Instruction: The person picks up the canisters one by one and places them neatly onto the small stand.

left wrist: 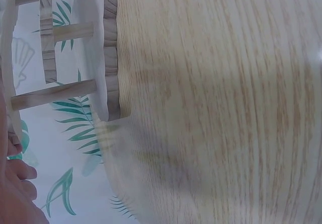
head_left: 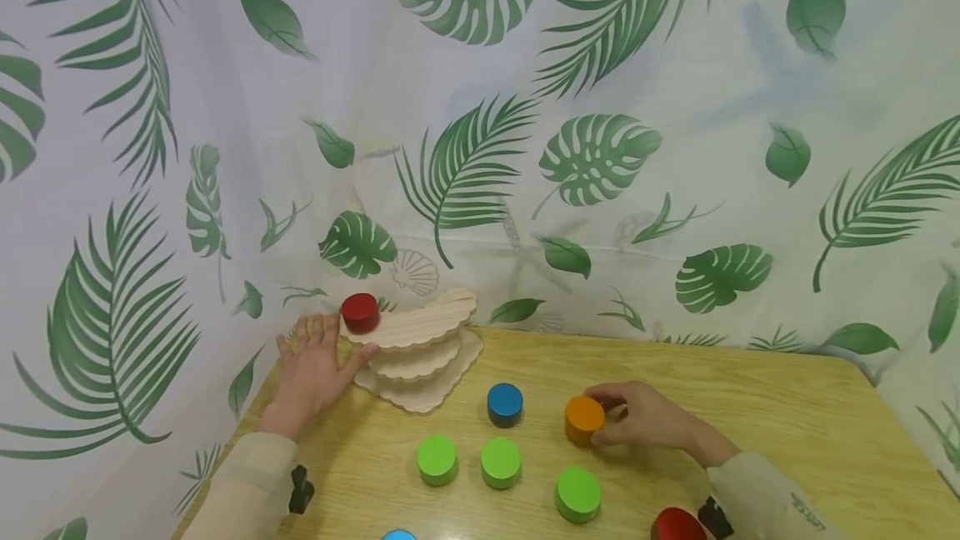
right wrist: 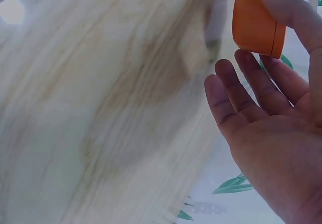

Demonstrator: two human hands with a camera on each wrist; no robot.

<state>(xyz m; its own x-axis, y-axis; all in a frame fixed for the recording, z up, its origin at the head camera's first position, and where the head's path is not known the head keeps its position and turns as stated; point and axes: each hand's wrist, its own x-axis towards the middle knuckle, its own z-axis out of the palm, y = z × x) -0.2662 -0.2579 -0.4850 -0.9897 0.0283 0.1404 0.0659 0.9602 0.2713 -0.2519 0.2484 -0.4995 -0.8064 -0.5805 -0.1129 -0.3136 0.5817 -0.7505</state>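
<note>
My left hand is at the left corner of a three-tiered wooden stand with scalloped edges. Its thumb touches the top tier's front edge, and the other fingers reach out along the stand's left side. A red round tin sits on that top tier, close to these fingertips. In the left wrist view, wooden posts join the tiers. My right hand pinches an orange round tin between thumb and fingers. The right wrist view shows a lid seam on the orange tin.
A blue tin stands left of the orange one. Several green tins, one of them near the middle, stand in front. Another red tin and a light-blue one are cut off below. Leaf-patterned cloth walls the wooden table.
</note>
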